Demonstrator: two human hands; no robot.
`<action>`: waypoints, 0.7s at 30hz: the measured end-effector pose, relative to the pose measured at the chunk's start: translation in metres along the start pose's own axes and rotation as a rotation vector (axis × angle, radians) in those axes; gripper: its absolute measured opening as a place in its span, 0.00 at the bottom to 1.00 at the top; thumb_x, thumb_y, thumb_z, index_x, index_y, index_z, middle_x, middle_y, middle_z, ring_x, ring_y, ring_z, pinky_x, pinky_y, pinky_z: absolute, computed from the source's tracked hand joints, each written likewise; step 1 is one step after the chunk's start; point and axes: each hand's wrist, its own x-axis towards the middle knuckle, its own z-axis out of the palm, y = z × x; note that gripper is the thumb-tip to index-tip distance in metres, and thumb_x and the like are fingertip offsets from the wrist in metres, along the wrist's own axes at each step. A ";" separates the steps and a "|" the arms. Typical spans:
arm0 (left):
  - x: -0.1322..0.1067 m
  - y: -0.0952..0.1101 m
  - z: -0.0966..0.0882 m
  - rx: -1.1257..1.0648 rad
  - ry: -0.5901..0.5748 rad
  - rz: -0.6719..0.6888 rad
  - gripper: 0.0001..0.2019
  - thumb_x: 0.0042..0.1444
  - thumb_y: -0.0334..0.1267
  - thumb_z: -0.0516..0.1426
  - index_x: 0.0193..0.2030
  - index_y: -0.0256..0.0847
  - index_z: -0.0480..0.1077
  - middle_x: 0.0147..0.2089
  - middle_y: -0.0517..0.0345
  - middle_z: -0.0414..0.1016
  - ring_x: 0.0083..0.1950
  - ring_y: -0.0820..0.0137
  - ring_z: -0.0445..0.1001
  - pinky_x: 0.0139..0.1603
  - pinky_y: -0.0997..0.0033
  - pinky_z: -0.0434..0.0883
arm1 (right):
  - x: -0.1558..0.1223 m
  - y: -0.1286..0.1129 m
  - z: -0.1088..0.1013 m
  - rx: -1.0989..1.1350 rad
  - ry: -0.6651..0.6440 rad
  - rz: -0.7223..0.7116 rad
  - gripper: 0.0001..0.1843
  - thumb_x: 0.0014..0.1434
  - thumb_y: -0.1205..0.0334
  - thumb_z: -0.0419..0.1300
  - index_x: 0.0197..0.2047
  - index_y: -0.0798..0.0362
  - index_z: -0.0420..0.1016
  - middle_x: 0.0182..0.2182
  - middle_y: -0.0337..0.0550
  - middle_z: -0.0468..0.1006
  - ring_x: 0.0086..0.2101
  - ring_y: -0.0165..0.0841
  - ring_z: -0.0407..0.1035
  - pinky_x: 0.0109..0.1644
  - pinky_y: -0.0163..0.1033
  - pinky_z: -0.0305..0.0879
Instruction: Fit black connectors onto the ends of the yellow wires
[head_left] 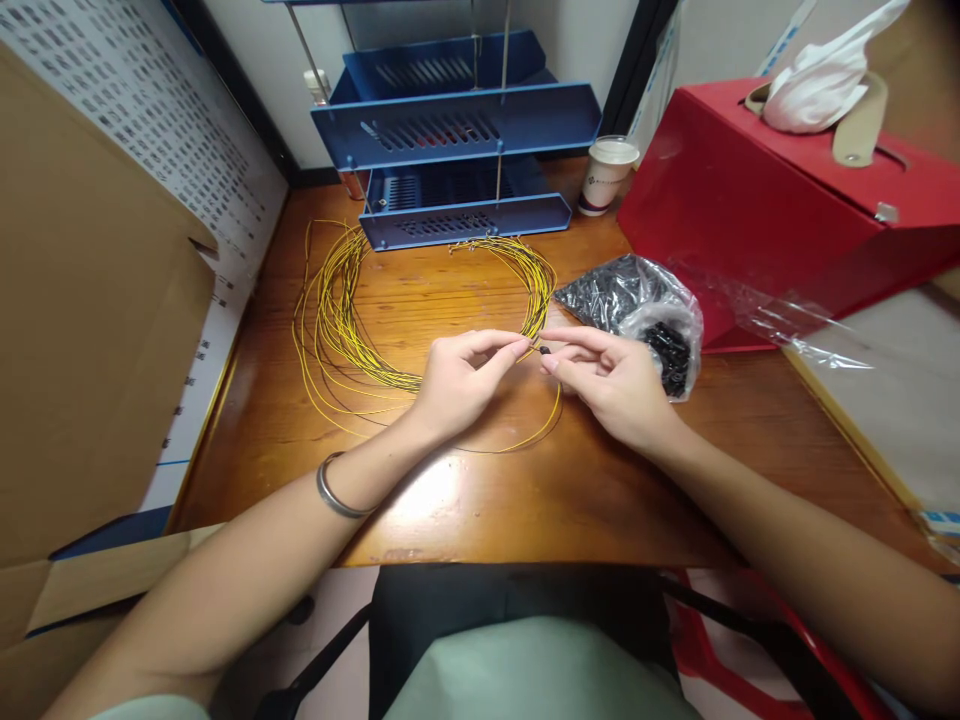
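Note:
Over the middle of the wooden table, my left hand [471, 378] pinches the end of a thin yellow and black wire between thumb and forefinger. Facing it, my right hand [611, 378] holds a small black piece [545, 351] at its fingertips, close to the wire end; whether the two touch, I cannot tell. Behind my hands lies a loose coil of yellow and black wires [341, 310], its ends gathered near the blue rack. Just beyond my right hand sits a clear plastic bag of small black parts [637, 290], its mouth toward me.
A blue tiered rack [465, 218] stands at the back, with a paper cup [606, 175] beside it. At the right is a red box [750, 200] with tissue on top. Cardboard [90, 300] rises at the left. The table's front edge [525, 560] runs before my lap.

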 end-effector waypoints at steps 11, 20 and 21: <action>0.008 0.004 -0.005 -0.006 0.203 -0.003 0.10 0.64 0.43 0.61 0.37 0.38 0.76 0.36 0.55 0.82 0.35 0.73 0.77 0.38 0.74 0.72 | 0.000 -0.002 0.001 0.022 0.002 0.007 0.12 0.51 0.58 0.70 0.38 0.54 0.81 0.26 0.42 0.82 0.28 0.32 0.76 0.32 0.37 0.72; 0.004 0.009 -0.004 -0.268 0.043 -0.046 0.14 0.54 0.49 0.68 0.36 0.39 0.78 0.36 0.54 0.83 0.38 0.69 0.80 0.42 0.70 0.75 | -0.001 -0.006 -0.001 0.108 -0.059 0.034 0.15 0.51 0.52 0.71 0.38 0.52 0.78 0.27 0.42 0.83 0.33 0.37 0.80 0.36 0.39 0.74; 0.004 0.009 -0.003 -0.286 0.020 -0.044 0.13 0.55 0.48 0.68 0.37 0.39 0.79 0.36 0.54 0.83 0.39 0.69 0.81 0.43 0.70 0.76 | -0.001 -0.006 -0.001 0.119 -0.068 0.037 0.15 0.52 0.52 0.72 0.38 0.52 0.78 0.28 0.42 0.83 0.33 0.37 0.80 0.36 0.39 0.74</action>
